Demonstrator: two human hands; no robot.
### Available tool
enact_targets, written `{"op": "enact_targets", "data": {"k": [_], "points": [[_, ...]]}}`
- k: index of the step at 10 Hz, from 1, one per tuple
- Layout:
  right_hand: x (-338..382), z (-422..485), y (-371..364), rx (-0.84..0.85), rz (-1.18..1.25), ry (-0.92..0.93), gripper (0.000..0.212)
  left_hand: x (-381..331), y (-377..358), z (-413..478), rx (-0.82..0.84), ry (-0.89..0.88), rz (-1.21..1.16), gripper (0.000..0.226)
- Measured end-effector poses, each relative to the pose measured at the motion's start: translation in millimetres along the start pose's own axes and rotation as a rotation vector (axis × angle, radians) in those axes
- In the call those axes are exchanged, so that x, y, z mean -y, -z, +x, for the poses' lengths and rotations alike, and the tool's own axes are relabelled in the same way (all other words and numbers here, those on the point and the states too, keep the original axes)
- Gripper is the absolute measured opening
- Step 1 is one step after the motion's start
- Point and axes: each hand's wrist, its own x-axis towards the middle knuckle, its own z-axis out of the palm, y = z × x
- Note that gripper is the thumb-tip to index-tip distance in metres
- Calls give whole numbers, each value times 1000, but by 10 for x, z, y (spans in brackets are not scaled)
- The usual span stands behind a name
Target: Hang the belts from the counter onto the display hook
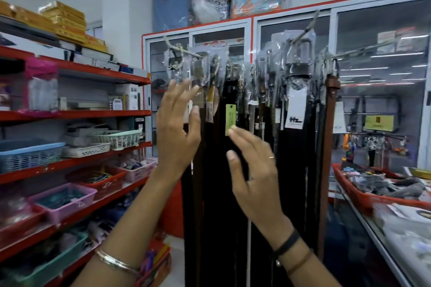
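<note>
1. Head view, background: a shop interior with red shelves from 7 to 10 o'clock carrying plastic baskets and boxes. Glass-fronted cabinets with red trim run from 12 to 3 o'clock, with wrapped bundles stacked on top.
2. A glass-topped desk at 4 o'clock carries a red tray of mixed goods.
3. Task items: the belts hang in a dense row at centre frame from the display hook and neighbouring hooks at 12 o'clock. Most are dark; one brown belt hangs at the right edge of the row. Buckles are bagged in clear plastic.
4. A green tag and a white tag hang among the belts.
5. Left hand: raised, fingers spread, empty, in front of the leftmost belts; contact cannot be confirmed.
6. Right hand: raised, fingers spread, gripping nothing; the index fingertip lies at the green tag's lower edge.
</note>
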Motion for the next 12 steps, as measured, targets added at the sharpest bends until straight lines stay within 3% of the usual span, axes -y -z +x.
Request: {"op": "enact_targets", "data": {"k": [1, 3, 5, 7, 9, 12], "points": [[37, -67, -308, 165, -99, 31, 40, 274, 135, 104, 47, 80, -29, 41], [-161, -150, -746, 338, -359, 78, 51, 655, 62, 291, 253, 60, -67, 52], [-417, -212, -926, 346, -557, 53, 57, 866, -163, 320, 347, -8, -48, 55], [-627, -217, -983, 359, -692, 10, 62, 942, -413, 268, 322, -37, -155, 55], [-649, -229, -973, 357, -712, 3, 62, 892, -453, 178, 298, -24, -161, 57], [-373, -529, -379, 235, -439, -100, 46, 509, -345, -82, 377, 25, 178, 56]]}}
